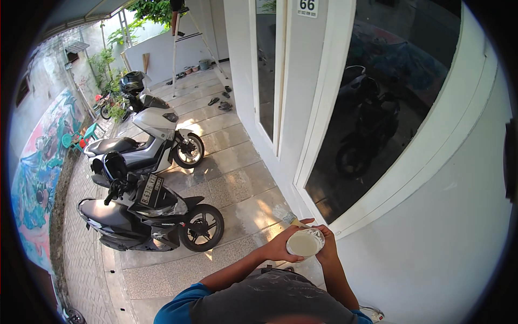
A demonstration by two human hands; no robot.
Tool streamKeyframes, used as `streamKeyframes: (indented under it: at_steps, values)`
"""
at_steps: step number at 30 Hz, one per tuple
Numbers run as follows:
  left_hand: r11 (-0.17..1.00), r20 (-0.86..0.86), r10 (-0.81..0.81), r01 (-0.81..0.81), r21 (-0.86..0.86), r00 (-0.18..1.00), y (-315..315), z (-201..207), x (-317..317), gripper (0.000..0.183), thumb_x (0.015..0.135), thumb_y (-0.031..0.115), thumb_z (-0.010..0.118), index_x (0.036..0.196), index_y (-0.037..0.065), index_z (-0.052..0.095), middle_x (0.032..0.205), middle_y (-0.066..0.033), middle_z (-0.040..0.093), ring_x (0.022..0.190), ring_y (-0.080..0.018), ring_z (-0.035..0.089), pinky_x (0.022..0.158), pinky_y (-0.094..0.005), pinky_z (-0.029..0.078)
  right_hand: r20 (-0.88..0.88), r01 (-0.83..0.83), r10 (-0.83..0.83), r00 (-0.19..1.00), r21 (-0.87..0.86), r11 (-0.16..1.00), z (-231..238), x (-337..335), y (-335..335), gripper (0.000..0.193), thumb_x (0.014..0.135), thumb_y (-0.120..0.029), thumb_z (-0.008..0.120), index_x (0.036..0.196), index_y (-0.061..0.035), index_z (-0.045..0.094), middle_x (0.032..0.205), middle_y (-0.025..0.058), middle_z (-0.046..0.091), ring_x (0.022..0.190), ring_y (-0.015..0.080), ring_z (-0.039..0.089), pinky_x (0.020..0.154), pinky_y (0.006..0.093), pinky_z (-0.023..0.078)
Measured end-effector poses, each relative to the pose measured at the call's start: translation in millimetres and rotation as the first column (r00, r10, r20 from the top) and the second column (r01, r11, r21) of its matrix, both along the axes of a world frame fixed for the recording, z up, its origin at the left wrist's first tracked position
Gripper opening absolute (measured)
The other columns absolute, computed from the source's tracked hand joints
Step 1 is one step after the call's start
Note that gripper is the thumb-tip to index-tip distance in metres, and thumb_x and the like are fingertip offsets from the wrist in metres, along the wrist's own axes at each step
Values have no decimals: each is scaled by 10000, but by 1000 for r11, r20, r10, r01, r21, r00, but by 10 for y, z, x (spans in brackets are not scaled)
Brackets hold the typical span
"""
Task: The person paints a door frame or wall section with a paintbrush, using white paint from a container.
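In front of my body, both hands close round a clear plastic cup of off-white, paint-like liquid. My left hand grips the cup's left side. My right hand wraps its right side. A paintbrush with a pale, broad head and a light wooden handle sticks out beyond the cup, pointing away to the left. Its handle runs in by the fingers at the cup's far side; which hand bears it I cannot tell.
A white wall with a white-framed dark window rises close on my right. Two parked motorbikes, one black and one silver, stand left. Farther off are a stepladder with a person on it and sandals on the paving.
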State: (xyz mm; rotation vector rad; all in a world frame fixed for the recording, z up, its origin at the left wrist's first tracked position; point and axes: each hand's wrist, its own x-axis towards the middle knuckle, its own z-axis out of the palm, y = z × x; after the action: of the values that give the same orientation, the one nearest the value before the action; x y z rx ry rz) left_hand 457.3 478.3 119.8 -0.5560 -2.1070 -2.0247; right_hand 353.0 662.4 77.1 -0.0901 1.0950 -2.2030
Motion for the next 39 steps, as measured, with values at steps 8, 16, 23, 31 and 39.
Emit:
streamKeyframes:
  at_steps: [8,16,23,31,39]
  values:
    - [977,138,210,-205,-56,968,-447,68,875,817,698,288,892,1387,27,539,1472,-179,518,1357,-303,511,1141,-424,378,-259,-127,193,946,252,959,105,535,-511,150,921,-36,710,1056,22,735,999,85,761,866,132,700,833,279,554]
    - [926,63,375,-371,-73,925,-725,66,1553,886,645,286,907,1394,13,519,1460,-165,511,1373,-279,483,1136,-424,372,-715,154,25,699,185,971,1343,692,-605,198,1022,-102,585,1024,49,712,791,92,707,740,144,649,743,299,517]
    - [883,103,467,-469,-7,878,-751,9,1978,873,654,290,915,1397,11,550,1448,-158,510,1376,-294,479,1150,-408,361,-919,-659,77,387,-217,720,3072,1842,-747,321,1056,-178,544,1109,113,668,976,256,701,893,359,716,850,481,581]
    - [901,29,428,-423,-97,903,-608,106,2082,862,649,316,885,1380,22,536,1488,-189,478,1410,-315,452,1148,-431,361,-862,-871,134,489,-474,130,2970,2228,-439,706,1045,-356,579,1638,-263,207,1487,266,511,1516,391,288,1239,686,24]
    - [903,32,419,-413,-120,908,-566,-84,2243,841,649,308,886,1360,16,546,1476,-208,490,1424,-333,442,1150,-442,363,-536,-504,-192,822,-842,193,2854,3129,-821,614,1039,-346,575,1556,-130,324,1256,497,530,1246,556,564,1275,560,-26]
